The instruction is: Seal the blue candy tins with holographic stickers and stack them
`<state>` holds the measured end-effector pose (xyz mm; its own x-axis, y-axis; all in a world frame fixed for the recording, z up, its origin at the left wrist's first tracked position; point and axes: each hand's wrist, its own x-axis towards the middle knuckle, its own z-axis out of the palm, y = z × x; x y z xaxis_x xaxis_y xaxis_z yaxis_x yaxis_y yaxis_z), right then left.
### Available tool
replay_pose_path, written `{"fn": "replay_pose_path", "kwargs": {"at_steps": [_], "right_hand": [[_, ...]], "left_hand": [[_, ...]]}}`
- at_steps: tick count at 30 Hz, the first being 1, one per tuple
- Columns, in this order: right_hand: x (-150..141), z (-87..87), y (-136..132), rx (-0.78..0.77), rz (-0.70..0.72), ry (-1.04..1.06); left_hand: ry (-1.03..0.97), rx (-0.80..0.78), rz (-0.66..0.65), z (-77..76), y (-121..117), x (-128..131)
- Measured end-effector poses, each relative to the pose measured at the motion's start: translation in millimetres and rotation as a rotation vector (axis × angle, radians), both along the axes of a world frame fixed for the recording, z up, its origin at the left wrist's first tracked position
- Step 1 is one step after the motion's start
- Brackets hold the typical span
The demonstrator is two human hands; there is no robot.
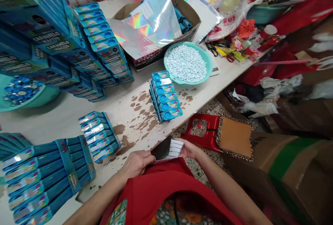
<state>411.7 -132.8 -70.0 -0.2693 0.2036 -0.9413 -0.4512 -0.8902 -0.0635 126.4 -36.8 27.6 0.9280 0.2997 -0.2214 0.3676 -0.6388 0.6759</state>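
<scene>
My left hand [139,163] is at my lap near the table's front edge. Its fingers curl over the edge of a grey piece with white, dark-lined strips [174,148], perhaps folded card. Around the right side of that piece, my right hand [189,149] is closed. Its lower part is hidden by my red apron [166,183]. Just beyond my hands, a row of small blue boxes [169,96] with round cut-outs stands on the table. Left of my left hand lies another group of blue boxes [99,135].
Blue boxes [62,37] are stacked high at the back left, near a basin of wrapped sweets [22,91]. A turquoise basin [210,69] holds white pellets. Behind it stands a carton [194,27] with shiny sheets [156,17]. A red stool [205,131] is right of the table.
</scene>
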Motion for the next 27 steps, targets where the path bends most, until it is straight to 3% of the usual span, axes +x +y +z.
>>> {"fn": "replay_pose_path", "kwargs": {"at_steps": [3, 6, 11, 13, 15, 16, 19, 21, 24, 27], "right_hand": [[14, 1.5, -20, 0.056, -0.058, 0.008], [37, 10.5, -37, 0.097, -0.095, -0.024], [75, 21.3, -71, 0.086, -0.033, -0.129], [86, 25.0, -88, 0.135, -0.075, -0.193], [97, 32.9, -107, 0.24, -0.182, -0.29], [101, 39.0, -117, 0.3, -0.239, -0.346], [111, 63.9, -144, 0.432, -0.364, -0.465], [113, 81.2, -158, 0.473, -0.412, -0.514], [112, 100.2, -172, 0.496, -0.441, -0.591], [111, 109.4, -179, 0.524, -0.465, -0.628]], "left_hand": [[-0.179, 0.133, -0.148, 0.0, -14, 18], [-0.257, 0.164, -0.242, -1.9, -26, 37], [-0.249, 0.027, -0.257, -10.0, -53, 65], [-0.312, -0.075, -0.236, -15.2, -61, 66], [-0.354, -0.168, -0.138, -20.1, -67, 65], [-0.349, -0.209, -0.02, -22.1, -68, 67], [-0.238, -0.436, 0.509, -25.0, -67, 86], [-0.164, -0.728, 0.721, -21.7, -65, 111], [-0.146, -1.064, 0.701, -6.8, -66, 150], [-0.179, -1.094, 0.687, 10.0, -71, 173]]}}
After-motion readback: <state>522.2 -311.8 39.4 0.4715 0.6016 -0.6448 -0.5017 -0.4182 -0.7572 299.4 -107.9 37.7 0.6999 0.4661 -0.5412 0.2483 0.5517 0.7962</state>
